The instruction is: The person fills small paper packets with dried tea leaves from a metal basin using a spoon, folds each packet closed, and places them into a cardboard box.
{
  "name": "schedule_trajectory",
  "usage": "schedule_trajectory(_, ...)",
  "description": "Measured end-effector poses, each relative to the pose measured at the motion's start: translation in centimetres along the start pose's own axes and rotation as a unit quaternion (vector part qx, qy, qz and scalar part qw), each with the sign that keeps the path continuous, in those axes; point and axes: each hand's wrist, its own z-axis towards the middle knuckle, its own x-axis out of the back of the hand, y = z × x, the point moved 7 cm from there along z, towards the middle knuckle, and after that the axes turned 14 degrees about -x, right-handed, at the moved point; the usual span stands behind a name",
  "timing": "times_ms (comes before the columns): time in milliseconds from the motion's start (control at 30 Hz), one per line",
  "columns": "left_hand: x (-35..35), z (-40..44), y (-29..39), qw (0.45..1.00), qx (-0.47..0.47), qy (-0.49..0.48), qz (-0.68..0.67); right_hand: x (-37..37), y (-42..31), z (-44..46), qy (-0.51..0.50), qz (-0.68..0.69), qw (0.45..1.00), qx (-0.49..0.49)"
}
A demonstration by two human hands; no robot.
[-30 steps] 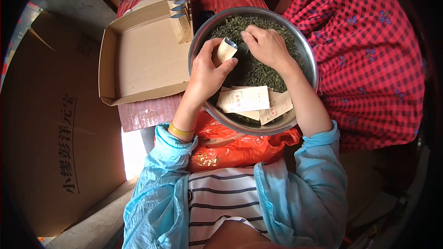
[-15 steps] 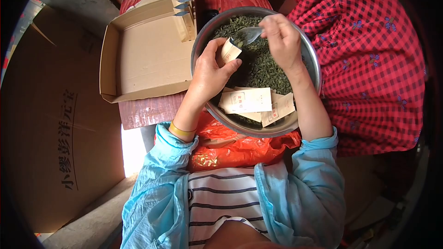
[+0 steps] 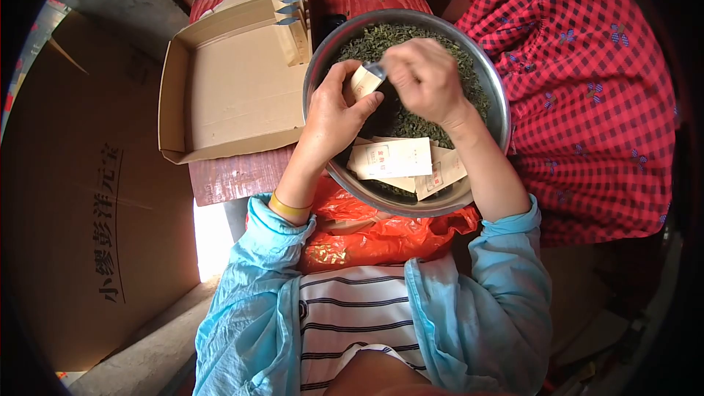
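Observation:
My left hand [image 3: 334, 114] grips a small tan paper packet [image 3: 364, 83] above the left side of a metal basin [image 3: 504, 114]. The packet is tilted, its mouth facing up and to the right. My right hand [image 3: 425, 81], slightly blurred, is closed around a spoon [image 3: 377, 70] whose end is at the packet's mouth; the fingers hide most of it. Dark green dried leaves [image 3: 389, 34], which look like tea, fill the basin. Several flat printed packets [image 3: 400, 158] lie on the leaves at the near side.
A shallow cardboard tray [image 3: 242, 88] sits left of the basin, with several upright packets [image 3: 292, 29] in its far right corner. Below the basin is a red plastic bag [image 3: 381, 240]. A large carton [image 3: 103, 191] stands at left, and red checked cloth [image 3: 587, 117] hangs at right.
My right hand has moved left and slightly down, bringing the spoon from over the leaves to the packet's mouth. My left hand and its packet have stayed nearly still.

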Motion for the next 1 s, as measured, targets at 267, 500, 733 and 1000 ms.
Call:
schedule_trajectory(267,1.0,-0.1,2.5,0.980,-0.155,0.082,0.096,0.7,9.6,-0.5,-0.054,0.121,0.934,-0.331)
schedule_trajectory(500,1.4,-1.0,4.3,0.943,-0.293,0.136,0.086,1.6,2.0,1.5,-0.056,-0.057,0.995,-0.066)
schedule_trajectory(733,1.5,-0.7,3.5,0.956,-0.272,0.104,0.026,-4.1,0.3,-1.5,-0.226,0.063,0.956,-0.175)
schedule_trajectory(1000,1.3,0.2,1.7,0.982,-0.136,0.116,-0.065,0.7,3.7,0.2,-0.113,0.216,0.930,-0.276)
